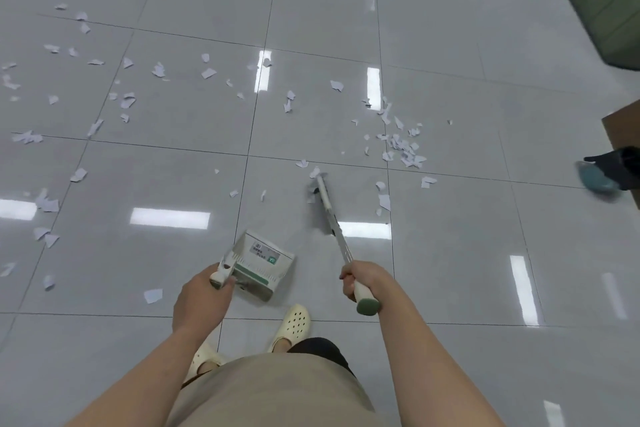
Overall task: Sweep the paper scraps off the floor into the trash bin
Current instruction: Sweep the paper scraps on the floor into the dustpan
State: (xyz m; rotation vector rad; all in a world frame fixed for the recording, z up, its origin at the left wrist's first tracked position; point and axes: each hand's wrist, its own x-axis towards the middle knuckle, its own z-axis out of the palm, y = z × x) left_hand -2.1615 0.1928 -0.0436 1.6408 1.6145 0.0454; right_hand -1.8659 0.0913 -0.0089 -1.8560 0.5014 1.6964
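A person's right hand grips a slim broom and the left hand clasps a boxy plastic dustpan, torn paper scraps littering glossy floor tiles from nine to one o'clock.

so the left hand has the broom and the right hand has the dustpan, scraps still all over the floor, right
Not quite: the hands are swapped. In the head view the left hand holds the dustpan and the right hand grips the broom. Paper scraps do still litter the floor.
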